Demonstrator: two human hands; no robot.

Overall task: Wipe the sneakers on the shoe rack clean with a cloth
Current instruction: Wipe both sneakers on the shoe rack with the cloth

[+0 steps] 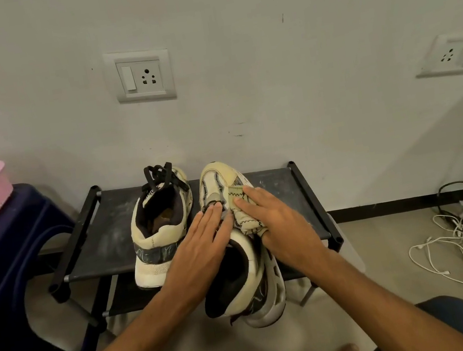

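the right sneaker (252, 279) lies lengthwise front to back on the shoe rack (289, 196), toe toward the wall and heel overhanging the front edge. the left hand (201, 241) rests flat on its laces. the right hand (281, 222), close beside it, presses a stitched cloth (246, 218) against the upper with straight fingers. the second sneaker (156, 227) stands parallel on the left.
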